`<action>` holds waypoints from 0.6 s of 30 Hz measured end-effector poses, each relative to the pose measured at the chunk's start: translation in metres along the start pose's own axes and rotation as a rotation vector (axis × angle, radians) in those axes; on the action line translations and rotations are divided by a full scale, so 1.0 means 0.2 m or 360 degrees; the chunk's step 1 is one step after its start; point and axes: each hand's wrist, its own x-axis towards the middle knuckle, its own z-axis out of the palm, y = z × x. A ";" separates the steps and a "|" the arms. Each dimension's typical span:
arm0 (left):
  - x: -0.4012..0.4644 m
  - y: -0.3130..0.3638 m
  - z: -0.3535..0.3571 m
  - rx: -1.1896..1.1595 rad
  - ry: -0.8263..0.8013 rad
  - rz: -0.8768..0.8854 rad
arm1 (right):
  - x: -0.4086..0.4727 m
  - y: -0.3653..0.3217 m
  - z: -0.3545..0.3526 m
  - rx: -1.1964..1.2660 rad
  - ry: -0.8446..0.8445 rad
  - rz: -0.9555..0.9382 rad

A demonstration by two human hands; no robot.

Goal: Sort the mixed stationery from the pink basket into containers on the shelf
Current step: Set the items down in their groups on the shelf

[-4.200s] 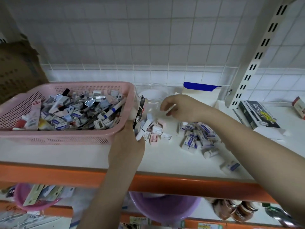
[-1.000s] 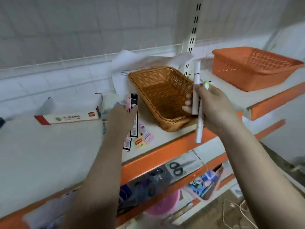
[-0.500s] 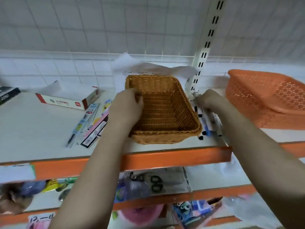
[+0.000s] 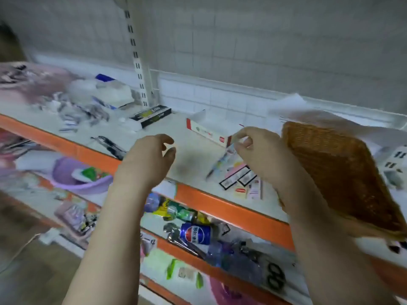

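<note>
The view is blurred by head motion. The pink basket [image 4: 33, 84] of mixed stationery stands at the far left of the white shelf [image 4: 176, 130]. A pile of small erasers [image 4: 74, 116] lies beside it. The brown wicker basket [image 4: 330, 170] sits at the right. My left hand [image 4: 149, 159] hovers above the shelf's orange front edge, fingers loosely curled and holding nothing. My right hand [image 4: 259, 153] hovers left of the wicker basket, thumb and forefinger curved near each other, gripping nothing I can see. Under it lie a blue pen [image 4: 220, 162] and flat black-and-pink packs [image 4: 239, 178].
A red-and-white carton [image 4: 206, 132] and a black box [image 4: 152, 115] lie toward the back of the shelf. A dark pen [image 4: 110, 145] rests near the front edge. A slotted upright [image 4: 137, 62] stands behind. Lower shelves hold a purple bowl [image 4: 74, 176], a blue can [image 4: 195, 233] and scissors [image 4: 273, 277].
My left hand let go of the packs and my right hand let go of the markers beside the wicker basket. Both hands have pulled back empty, and my view has swung left.
</note>
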 end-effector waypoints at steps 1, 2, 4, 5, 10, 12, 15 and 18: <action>-0.01 -0.12 -0.07 0.0051 0.0001 -0.0047 | 0.03 -0.10 0.09 0.0003 -0.0065 -0.0050; -0.01 -0.25 -0.15 0.0106 -0.0009 -0.0087 | 0.07 -0.20 0.18 0.0001 -0.0119 -0.0090; -0.02 -0.52 -0.30 0.0197 -0.0032 -0.0156 | 0.13 -0.41 0.36 -0.0007 -0.0201 -0.0146; -0.02 -0.67 -0.37 0.0226 -0.0024 -0.0182 | 0.17 -0.52 0.46 -0.0008 -0.0228 -0.0170; 0.07 -1.36 -0.70 0.0342 -0.0010 -0.0253 | 0.38 -1.10 0.92 0.0082 -0.0226 -0.0216; 0.13 -1.59 -0.84 0.0380 -0.0063 -0.0308 | 0.47 -1.33 1.06 0.0114 -0.0252 -0.0211; 0.23 -1.89 -1.02 0.0425 -0.0046 -0.0398 | 0.63 -1.64 1.24 0.0098 -0.0277 -0.0243; 0.39 -2.16 -1.16 0.0427 -0.0001 -0.0403 | 0.83 -1.91 1.43 0.0096 -0.0278 -0.0278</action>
